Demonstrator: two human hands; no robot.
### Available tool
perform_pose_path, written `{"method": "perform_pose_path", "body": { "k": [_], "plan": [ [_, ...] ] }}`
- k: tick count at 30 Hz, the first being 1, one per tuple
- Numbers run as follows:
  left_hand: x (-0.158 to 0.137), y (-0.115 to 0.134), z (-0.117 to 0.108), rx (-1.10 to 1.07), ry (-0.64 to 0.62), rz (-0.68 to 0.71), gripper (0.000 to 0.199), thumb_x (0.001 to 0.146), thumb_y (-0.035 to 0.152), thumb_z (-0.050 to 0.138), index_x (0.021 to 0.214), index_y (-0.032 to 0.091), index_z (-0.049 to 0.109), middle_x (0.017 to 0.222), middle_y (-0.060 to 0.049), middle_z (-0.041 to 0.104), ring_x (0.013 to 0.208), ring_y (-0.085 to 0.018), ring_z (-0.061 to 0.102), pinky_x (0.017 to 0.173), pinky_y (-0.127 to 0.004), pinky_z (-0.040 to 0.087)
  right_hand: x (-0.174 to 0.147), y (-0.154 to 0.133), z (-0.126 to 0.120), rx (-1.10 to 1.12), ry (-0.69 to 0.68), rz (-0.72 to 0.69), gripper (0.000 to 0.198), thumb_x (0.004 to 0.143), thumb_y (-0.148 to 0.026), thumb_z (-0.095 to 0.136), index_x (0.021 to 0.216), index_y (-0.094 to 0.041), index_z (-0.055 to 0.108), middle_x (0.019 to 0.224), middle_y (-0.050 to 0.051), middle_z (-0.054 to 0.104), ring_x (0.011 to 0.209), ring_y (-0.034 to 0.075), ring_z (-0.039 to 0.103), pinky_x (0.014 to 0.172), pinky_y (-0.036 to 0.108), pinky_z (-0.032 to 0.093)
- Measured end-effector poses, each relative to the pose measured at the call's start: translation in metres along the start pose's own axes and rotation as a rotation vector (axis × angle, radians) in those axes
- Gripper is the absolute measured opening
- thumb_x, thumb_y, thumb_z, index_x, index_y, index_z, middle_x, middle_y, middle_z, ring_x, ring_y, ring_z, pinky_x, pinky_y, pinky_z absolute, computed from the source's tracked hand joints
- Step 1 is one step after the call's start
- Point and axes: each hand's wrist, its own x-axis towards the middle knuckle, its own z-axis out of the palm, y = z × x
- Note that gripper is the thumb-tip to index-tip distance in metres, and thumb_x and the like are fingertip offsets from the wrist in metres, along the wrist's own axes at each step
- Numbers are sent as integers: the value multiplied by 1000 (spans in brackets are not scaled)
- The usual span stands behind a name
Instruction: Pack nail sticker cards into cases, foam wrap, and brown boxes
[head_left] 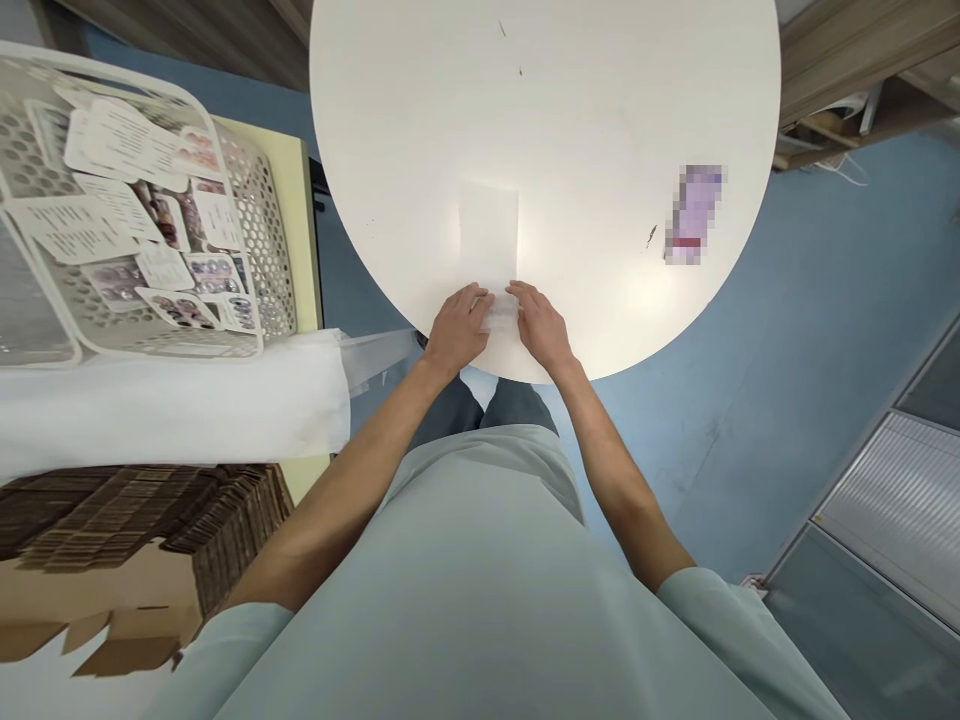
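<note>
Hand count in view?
2. The left hand is at the left side of the pale translucent sheet, near its close end; the right hand is opposite, at its right side. No other hands show.

And here's a round white desk (600, 120), soft light glaring off its right side! Under it spreads a blue floor (750, 420), scuffed at right. Brown wooden shelving (885, 55) takes the upper right corner, a pale yellow tabletop (305, 230) stands left, and a ribbed translucent panel (892, 515) slants across lower right!
</note>
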Motion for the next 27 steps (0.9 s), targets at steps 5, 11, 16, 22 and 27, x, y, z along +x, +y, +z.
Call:
{"method": "perform_pose_path", "body": {
  "k": [5, 11, 16, 22, 27],
  "plan": [
    [5, 6, -15, -66, -16, -82, 66, 83, 15, 65, 149, 19, 69, 156, -16, 64, 142, -37, 66, 119, -52, 57, 4, 14, -3, -19, -77, -35, 50, 104, -13, 52, 150, -28, 65, 169, 6, 63, 135, 30, 68, 110, 55, 64],
    [18, 12, -35, -196, 59, -253, 40, 96, 31, 70, 134, 22, 74, 142, -12, 76, 135, -31, 70, 119, -43, 56, 15, 19, 2, 68, 5, 6, 36, 114, -32, 55, 147, -26, 67, 155, 10, 69, 107, 24, 73, 94, 41, 65],
    [30, 11, -37, -285, 139, -468, 27, 104, 42, 65, 119, 22, 75, 128, -11, 82, 124, -30, 75, 108, -39, 60, 38, 15, 9, 43, 91, 101, 37, 118, -52, 50, 129, -26, 73, 134, 8, 73, 88, 19, 69, 90, 36, 63],
    [50, 6, -25, -297, 233, -625, 16, 101, 35, 68, 110, 23, 73, 117, -7, 83, 111, -27, 76, 104, -40, 60, 64, 16, 18, 28, 144, 228, 29, 115, -51, 59, 115, -25, 71, 117, 8, 74, 99, 24, 71, 93, 41, 62],
    [55, 2, -20, -252, 290, -614, 30, 102, 32, 71, 130, 23, 65, 132, -13, 73, 114, -30, 74, 107, -48, 59, 70, 4, 16, -6, 143, 307, 19, 113, -37, 64, 127, -23, 66, 118, 11, 73, 113, 29, 73, 99, 48, 62]
  ]
}}
